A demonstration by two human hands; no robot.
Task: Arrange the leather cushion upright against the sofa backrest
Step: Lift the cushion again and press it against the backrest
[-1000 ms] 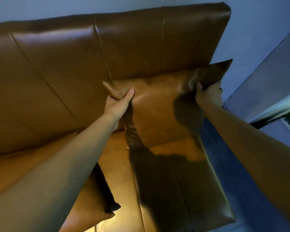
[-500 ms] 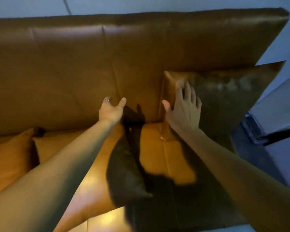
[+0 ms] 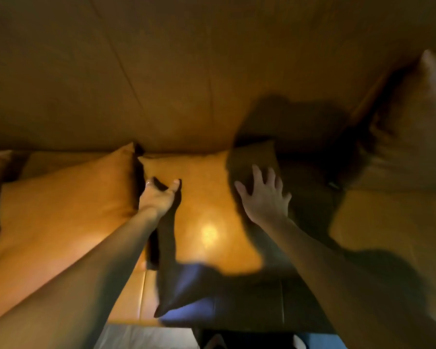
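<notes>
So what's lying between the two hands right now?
In the head view, the middle leather cushion lying flat on the seat: the open left hand is at its left edge, the spread right hand over its right part.

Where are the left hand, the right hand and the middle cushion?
left hand [image 3: 159, 196]: head view, back of the hand.
right hand [image 3: 263, 200]: head view, back of the hand.
middle cushion [image 3: 207, 212]: head view, lit face between the hands.
</notes>
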